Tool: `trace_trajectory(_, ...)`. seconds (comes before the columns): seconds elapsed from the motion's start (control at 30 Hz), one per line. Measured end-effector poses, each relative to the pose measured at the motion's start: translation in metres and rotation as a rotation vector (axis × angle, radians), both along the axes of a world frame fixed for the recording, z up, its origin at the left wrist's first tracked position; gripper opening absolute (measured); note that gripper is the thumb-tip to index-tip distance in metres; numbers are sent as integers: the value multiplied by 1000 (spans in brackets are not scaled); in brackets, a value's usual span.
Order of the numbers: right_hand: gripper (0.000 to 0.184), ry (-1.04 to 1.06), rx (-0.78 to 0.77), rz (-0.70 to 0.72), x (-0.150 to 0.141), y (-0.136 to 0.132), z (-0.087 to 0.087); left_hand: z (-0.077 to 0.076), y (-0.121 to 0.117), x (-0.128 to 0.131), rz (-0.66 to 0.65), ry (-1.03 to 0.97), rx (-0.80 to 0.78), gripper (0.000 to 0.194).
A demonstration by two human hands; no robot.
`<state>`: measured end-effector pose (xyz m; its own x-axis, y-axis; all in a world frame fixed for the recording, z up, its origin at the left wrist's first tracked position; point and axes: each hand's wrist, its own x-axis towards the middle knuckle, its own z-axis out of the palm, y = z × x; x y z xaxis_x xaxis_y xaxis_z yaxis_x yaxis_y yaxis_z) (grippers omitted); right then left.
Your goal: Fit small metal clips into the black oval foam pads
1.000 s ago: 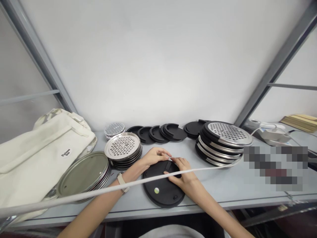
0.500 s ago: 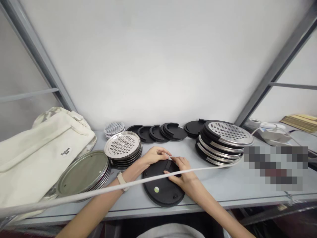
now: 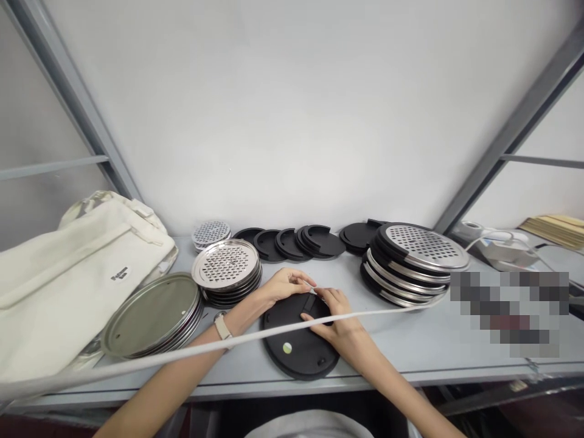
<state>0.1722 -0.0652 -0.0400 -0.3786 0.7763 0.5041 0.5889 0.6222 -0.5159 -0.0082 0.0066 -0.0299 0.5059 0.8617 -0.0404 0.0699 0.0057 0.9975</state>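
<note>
A round black disc (image 3: 296, 348) with a small pale dot lies flat near the front edge of the grey shelf (image 3: 410, 347). Both my hands rest at its far rim. My left hand (image 3: 285, 285), with a watch on the wrist, curls its fingers in a pinch over a small pale part at the disc's notch. My right hand (image 3: 340, 319) lies on the disc's right side, its fingertips pinching at the same spot. What they pinch is too small to name. A white cable (image 3: 182, 353) runs across in front of both arms.
Left of the disc stand a stack of perforated steel discs (image 3: 225, 267), plain metal lids (image 3: 152, 316) and a cream cloth bag (image 3: 68, 274). Black notched discs (image 3: 296, 242) line the back wall. A tall mixed stack (image 3: 413, 258) stands to the right, a white device (image 3: 499, 249) beyond.
The hands stay at the disc's far rim with hardly any movement. The view has shifted slightly.
</note>
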Motion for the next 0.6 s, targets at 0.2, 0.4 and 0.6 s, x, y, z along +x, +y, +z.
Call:
trace_trajectory(0.2, 43, 17, -48, -8, -1, -1, 4, 3, -1, 1, 7, 5, -2, 32)
trace_trajectory(0.4, 40, 43, -55, -19, 0, -1, 2, 1, -1, 0, 5, 27, 12, 29)
trace_trajectory(0.6, 40, 47, -54, -27, -1, 0, 2, 2, -2, 0, 24, 39, 3, 26)
